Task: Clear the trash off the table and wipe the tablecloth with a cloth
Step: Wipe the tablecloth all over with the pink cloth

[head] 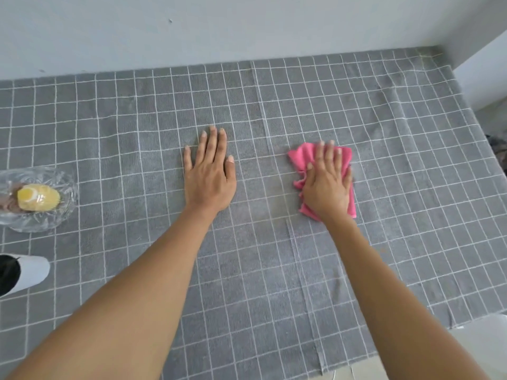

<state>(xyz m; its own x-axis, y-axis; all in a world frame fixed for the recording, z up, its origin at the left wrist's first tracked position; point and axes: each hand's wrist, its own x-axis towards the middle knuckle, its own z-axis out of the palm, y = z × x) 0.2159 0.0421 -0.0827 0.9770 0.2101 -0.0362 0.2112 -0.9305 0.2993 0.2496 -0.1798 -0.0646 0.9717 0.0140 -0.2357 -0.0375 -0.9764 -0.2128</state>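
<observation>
Right hand (pixel 327 185) pressed flat, palm down, on a pink cloth (pixel 304 157), fingers spread and extended rather than curled, not gripping; fingertips slightly blurred. Cloth crumpled beneath that palm, showing beyond the fingertips, out past the thumb side, and as a strip along the little-finger side down to the wrist. Left hand (pixel 210 174) likewise open and flat, palm down, fingers together and straight, thumb out toward the right hand, resting directly on the grey tablecloth (pixel 274 270) with nothing under it. Both hands well apart, bare forearms reaching in from the near edge. Tablecloth grey with a white grid, covering the bench under both hands, with a lengthwise fold line running between them and a slight wrinkle past the right hand's fingertips. Well to the outer side of the left hand, a clear glass dish (pixel 59 215) sitting on the tablecloth, holding a yellow wrapped item (pixel 38 197) and something brownish beside it, too unclear to identify. Nearer than the dish, on the same side, a white and black object (pixel 30 270) cut off by the picture edge. Beyond both sets of fingertips, a pale wall (pixel 247 28) meeting the far edge of the tablecloth.
</observation>
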